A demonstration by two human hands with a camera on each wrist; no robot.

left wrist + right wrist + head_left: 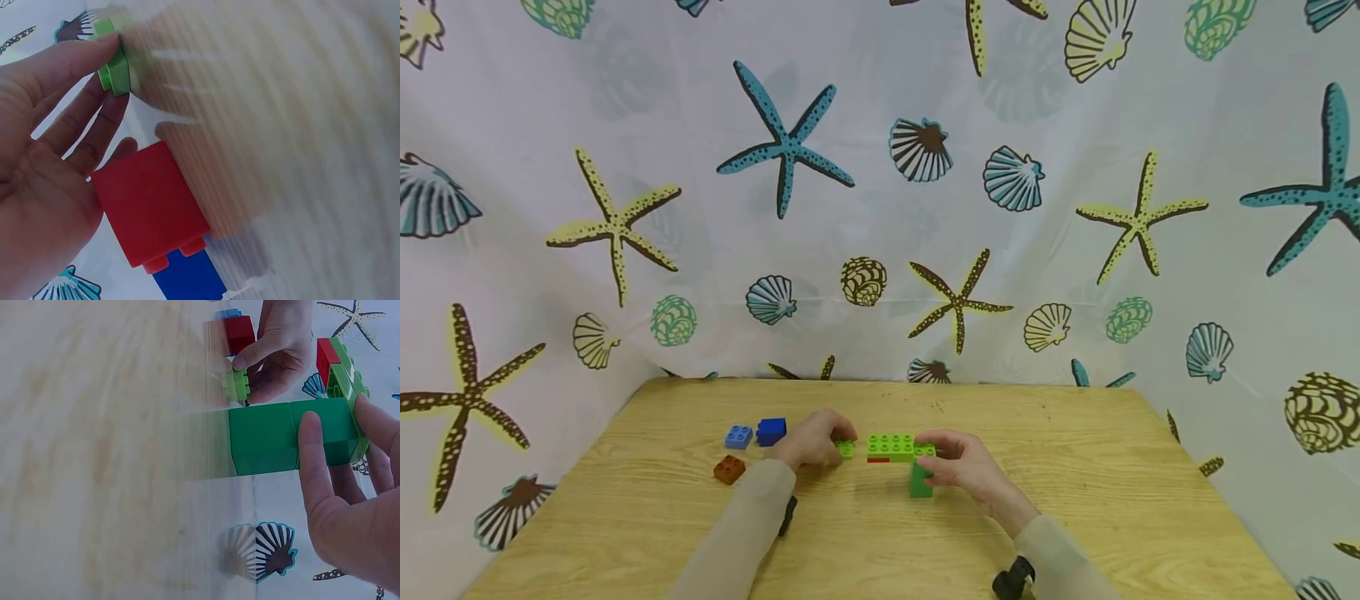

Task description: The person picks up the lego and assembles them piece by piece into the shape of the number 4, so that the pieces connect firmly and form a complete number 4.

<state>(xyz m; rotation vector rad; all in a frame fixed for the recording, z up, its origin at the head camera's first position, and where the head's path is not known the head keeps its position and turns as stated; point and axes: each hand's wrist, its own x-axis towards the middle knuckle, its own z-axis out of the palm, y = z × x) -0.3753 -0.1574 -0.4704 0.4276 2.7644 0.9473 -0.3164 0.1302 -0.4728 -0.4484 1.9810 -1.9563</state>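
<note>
My left hand (pixel 816 440) pinches a small lime green toy brick (pixel 846 449) between thumb and fingers, low at the tabletop. Close under that palm stands a red brick (pixel 150 203) in the left wrist view, with a blue brick (pixel 190 278) behind it. My right hand (pixel 973 471) grips the top of a built piece: two stacked dark green bricks (pixel 294 437) with a long lime brick (pixel 887 448) on top. The long brick juts out to the left. A red brick (pixel 326 359) is attached under its far end.
On the wooden table (pixel 1075 508), left of my left hand, lie a light blue brick (pixel 738 437), a dark blue brick (pixel 771 431) and an orange-brown brick (pixel 729 469). A cloth (pixel 880 225) printed with starfish and shells hangs behind the table and along its sides.
</note>
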